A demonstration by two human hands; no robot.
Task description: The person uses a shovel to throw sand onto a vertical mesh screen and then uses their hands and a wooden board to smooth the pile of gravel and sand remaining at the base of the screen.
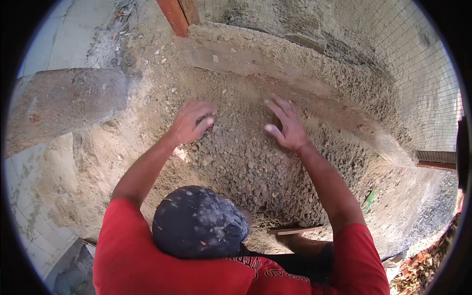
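Observation:
Both my hands are over a patch of loose, clumpy grey-brown soil (250, 152). My left hand (193, 120) is at its left side, blurred by motion, with curved fingers and the thumb apart from them; I make out nothing held in it. Small dark clods lie just under its thumb. At the right side of the patch, my right hand (286, 123) has its fingers spread and holds nothing, palm turned toward the soil. Whether either hand touches the ground is hard to tell.
A long, soil-covered plank (236, 59) slants along the far side, beside a wire mesh fence (423, 83) and a reddish post (174, 17). A thick rough beam (69, 101) lies at left. A thin wooden strip (295, 230) and a green leaf (369, 200) are nearer me.

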